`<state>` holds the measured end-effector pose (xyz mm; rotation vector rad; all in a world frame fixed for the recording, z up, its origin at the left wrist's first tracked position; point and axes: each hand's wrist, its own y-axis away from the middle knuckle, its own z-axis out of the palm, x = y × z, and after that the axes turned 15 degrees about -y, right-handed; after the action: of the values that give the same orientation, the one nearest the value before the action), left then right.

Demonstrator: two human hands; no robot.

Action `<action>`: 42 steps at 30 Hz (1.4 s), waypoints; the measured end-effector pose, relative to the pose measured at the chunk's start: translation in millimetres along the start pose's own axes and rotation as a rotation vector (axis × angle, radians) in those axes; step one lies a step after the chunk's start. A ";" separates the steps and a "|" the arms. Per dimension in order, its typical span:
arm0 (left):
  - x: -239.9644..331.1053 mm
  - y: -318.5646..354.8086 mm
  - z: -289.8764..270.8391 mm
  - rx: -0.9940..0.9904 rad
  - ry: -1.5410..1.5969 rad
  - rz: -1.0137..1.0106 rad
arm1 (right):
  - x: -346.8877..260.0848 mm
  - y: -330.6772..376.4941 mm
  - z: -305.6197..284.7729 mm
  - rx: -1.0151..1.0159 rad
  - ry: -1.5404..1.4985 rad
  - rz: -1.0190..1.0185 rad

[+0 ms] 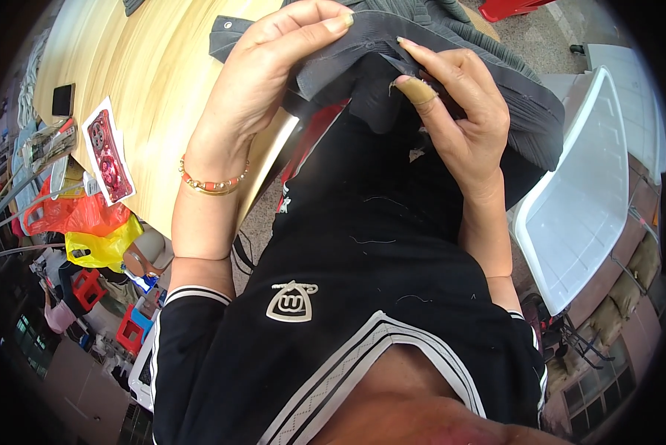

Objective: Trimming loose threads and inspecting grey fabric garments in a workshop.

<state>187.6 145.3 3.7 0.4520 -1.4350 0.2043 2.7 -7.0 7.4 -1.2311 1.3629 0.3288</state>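
Observation:
A dark grey garment (511, 89) with a wide waistband and ribbed cloth is held up at the top of the head view, above my lap. My left hand (285, 44) pinches the waistband between thumb and fingers. To its left sticks out a band end with a small round metal fastener (228, 25). My right hand (463, 104) grips the band farther right, the index finger on its upper face and the thumb below, a fold of cloth between them. A tan cover (417, 90) wraps the right thumb's tip. Loose threads lie on my black shirt (363, 252).
A light wooden table (155, 81) stands at the left, bearing a dark phone (63, 100) and a red printed card (109, 152). Red and yellow plastic bags (103, 241) hang beside its edge. At the right is a large white plastic tub (578, 200).

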 end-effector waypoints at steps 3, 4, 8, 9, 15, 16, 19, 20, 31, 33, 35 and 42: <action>-0.4 1.0 0.8 0.023 -0.038 0.006 | 2.5 0.0 1.1 0.006 0.005 -0.005; -0.4 1.1 1.5 0.032 -0.041 0.005 | 2.2 -0.3 1.3 0.003 0.011 -0.003; 0.8 1.2 3.0 0.025 -0.027 -0.009 | 1.3 -0.4 1.4 -0.005 0.006 -0.003; 1.2 1.3 4.1 0.026 -0.027 -0.011 | 1.7 -0.2 1.3 -0.006 0.005 -0.001; 3.3 1.5 5.1 0.035 -0.050 -0.001 | 0.6 -1.1 0.6 -0.019 -0.049 -0.020; 3.9 1.5 5.0 0.024 -0.036 -0.003 | 0.3 -1.0 0.6 -0.017 -0.069 -0.008; 2.2 0.9 1.8 -0.002 -0.027 0.013 | -0.6 -0.9 0.1 -0.022 -0.095 0.009; 1.7 0.7 0.8 -0.018 -0.033 0.030 | -0.9 -0.9 0.0 -0.028 -0.102 0.016; 1.4 -0.1 2.7 -0.044 0.000 0.010 | 0.5 -0.1 1.8 -0.022 -0.113 -0.002; 0.4 -0.4 1.9 -0.066 0.010 0.016 | 1.6 -0.7 1.9 -0.025 -0.109 -0.014; 0.3 0.4 1.6 -0.058 -0.072 0.051 | 1.8 -1.5 1.5 -0.029 -0.095 -0.044; -8.0 -16.4 13.3 -0.333 0.225 0.578 | 5.4 -0.6 0.6 -0.017 -0.059 -0.082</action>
<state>181.1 126.0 -6.1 -0.2619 -1.3147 0.4544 5.0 -9.1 3.0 -1.2773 1.2578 0.3176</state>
